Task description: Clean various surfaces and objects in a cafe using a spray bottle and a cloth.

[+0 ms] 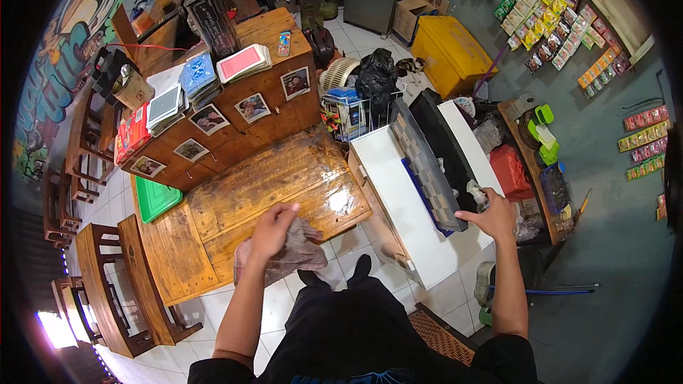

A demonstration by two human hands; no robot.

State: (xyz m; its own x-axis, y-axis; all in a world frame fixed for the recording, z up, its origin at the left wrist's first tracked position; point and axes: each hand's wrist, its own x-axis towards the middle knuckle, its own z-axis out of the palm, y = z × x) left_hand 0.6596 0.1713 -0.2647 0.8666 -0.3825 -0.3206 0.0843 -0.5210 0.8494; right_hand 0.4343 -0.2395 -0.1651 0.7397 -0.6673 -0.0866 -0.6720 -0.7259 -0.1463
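Observation:
My left hand (pixel 275 230) grips a crumpled pinkish-grey cloth (pixel 293 256) at the front edge of the wooden table (pixel 256 186). Wet, shiny patches show on the tabletop. Over the white cabinet (pixel 448 256) at the right, my right hand (pixel 491 216) holds a clear spray bottle (pixel 479 197) with a white head. Its thumb is beside the corner of a checkered board (pixel 421 165), which leans next to a black open case (pixel 453 154) on the cabinet.
A green tray (pixel 155 200) lies at the table's left end. Card stacks (pixel 243 64) stand on the raised wooden box (pixel 256 117). Wooden benches (pixel 144 277) are at lower left, a yellow container (pixel 448 56) beyond, and a loaded shelf (pixel 533 170) at right.

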